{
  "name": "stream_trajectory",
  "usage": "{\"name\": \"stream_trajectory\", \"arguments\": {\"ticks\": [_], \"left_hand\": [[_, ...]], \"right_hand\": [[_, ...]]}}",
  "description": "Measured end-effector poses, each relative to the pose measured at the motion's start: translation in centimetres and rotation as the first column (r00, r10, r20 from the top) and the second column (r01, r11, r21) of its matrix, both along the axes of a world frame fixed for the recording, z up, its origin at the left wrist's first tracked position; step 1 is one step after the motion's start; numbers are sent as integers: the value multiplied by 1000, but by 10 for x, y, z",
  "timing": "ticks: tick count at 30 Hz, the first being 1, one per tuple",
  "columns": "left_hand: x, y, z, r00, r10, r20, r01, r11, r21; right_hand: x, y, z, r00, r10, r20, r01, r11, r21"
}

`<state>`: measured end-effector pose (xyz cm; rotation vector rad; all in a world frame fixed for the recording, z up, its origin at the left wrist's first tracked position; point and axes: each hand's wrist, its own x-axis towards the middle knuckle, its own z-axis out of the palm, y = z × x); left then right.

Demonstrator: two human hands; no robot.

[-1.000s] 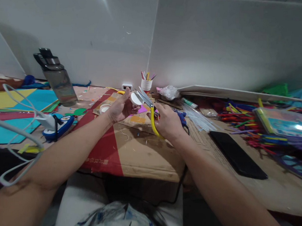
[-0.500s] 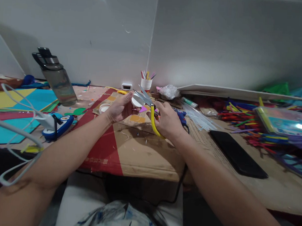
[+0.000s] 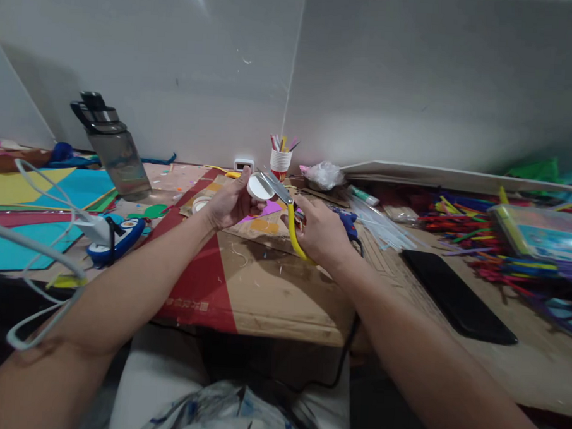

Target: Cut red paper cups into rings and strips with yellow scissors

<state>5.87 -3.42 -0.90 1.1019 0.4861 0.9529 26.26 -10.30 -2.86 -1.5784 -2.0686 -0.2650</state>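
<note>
Left hand (image 3: 232,202), centre of frame: thumb and fingers clamped on a white round piece (image 3: 259,188), held tilted above a cardboard sheet (image 3: 282,309).

Right hand (image 3: 325,235), just right of centre: wrapped round the yellow handles of the scissors (image 3: 291,205), blades pointing to the upper left. The two hands are near each other, apart, with the blades spanning the gap to the white piece.

Change noted: the scissor blades, spread wider half a second ago, now lie nearly together across the far edge of the white piece. Judged from this, a snip is being taken at the rim; whether material has parted cannot be told. The grip of both hands is unaltered.

Beneath and about: purple paper (image 3: 272,207) and an orange patch (image 3: 265,227) on the cardboard, behind the hands; a white ring (image 3: 201,204) left of centre, near the left hand; a blue tool (image 3: 348,223) just beyond the right hand.

Outlying: cup of pens (image 3: 281,160), upper centre; bottle (image 3: 120,160), upper left; black phone (image 3: 455,298) on the surface (image 3: 539,371), lower right — well apart from the cutting.
</note>
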Motion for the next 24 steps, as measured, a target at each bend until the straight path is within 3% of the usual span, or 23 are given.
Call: {"name": "stream_trajectory", "arguments": {"ticks": [8, 16, 24], "left_hand": [[4, -5, -5, 992, 69, 103, -71, 997, 14], [3, -7, -2, 999, 18, 32, -18, 1000, -2], [0, -5, 1, 1000, 20, 16, -20, 1000, -7]], "right_hand": [[0, 1, -1, 999, -33, -6, 33, 999, 10], [2, 2, -1, 999, 28, -44, -26, 999, 35], [1, 1, 0, 1000, 7, -14, -6, 1000, 19]]}}
